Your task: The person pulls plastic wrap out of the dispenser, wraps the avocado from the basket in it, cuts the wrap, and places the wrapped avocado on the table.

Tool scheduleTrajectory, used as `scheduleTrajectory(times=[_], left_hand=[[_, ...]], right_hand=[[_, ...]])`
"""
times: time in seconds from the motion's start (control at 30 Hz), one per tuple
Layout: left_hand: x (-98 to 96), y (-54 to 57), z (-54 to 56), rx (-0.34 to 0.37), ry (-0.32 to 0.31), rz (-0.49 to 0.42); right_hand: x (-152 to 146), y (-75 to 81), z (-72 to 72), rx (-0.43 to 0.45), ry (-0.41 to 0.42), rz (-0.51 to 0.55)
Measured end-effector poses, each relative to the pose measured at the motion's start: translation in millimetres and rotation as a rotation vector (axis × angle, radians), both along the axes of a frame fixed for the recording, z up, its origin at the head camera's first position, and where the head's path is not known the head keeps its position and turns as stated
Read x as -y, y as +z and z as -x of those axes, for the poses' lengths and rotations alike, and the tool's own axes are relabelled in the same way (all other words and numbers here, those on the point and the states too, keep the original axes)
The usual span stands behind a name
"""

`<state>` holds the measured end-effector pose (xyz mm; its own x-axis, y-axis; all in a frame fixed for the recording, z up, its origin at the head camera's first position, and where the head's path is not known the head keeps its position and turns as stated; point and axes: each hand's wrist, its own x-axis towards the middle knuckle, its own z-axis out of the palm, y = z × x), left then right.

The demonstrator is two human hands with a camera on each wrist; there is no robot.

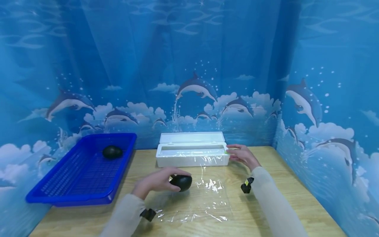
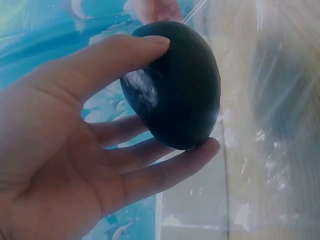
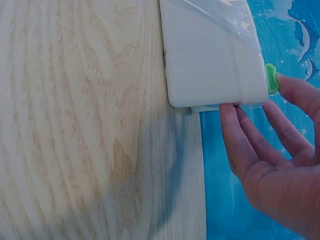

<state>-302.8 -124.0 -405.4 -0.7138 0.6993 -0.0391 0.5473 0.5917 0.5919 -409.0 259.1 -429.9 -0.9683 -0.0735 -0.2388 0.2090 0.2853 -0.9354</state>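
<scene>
Head view: both forearms in long, plain sleeves, pale off-white to cream. Left sleeve and right sleeve look alike; each ends at the wrist, slightly loose at the cuff. On the inner side of each cuff, a small blocky fitting with angular edges: left wrist unit, all black as far as can be seen; right wrist unit, black, bearing a small bright yellow patch. Lettering, if any, too small to read. Left hand and right hand both bare. Left wrist view: palm creases visible.
</scene>
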Motion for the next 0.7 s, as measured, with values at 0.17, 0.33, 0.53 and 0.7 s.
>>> scheduleTrajectory(times=[0.17, 0.33, 0.53, 0.7], left_hand=[[-13.4, -4.4, 1.8, -0.03, -0.023, 0.046], [-25.6, -7.0, 2.4, -0.01, -0.013, 0.076], [-37.1, -9.7, 2.2, -0.012, -0.005, 0.13], [-43.2, -10.8, 1.3, -0.025, -0.002, 0.143]], right_hand=[[-0.7, 0.5, 0.4, 0.008, -0.005, 0.011], [-1.5, 1.2, -0.2, 0.004, -0.003, 0.011], [-1.2, 1.3, -0.6, 0.009, -0.014, 0.019], [-1.3, 0.2, -0.3, 0.005, -0.01, 0.01]])
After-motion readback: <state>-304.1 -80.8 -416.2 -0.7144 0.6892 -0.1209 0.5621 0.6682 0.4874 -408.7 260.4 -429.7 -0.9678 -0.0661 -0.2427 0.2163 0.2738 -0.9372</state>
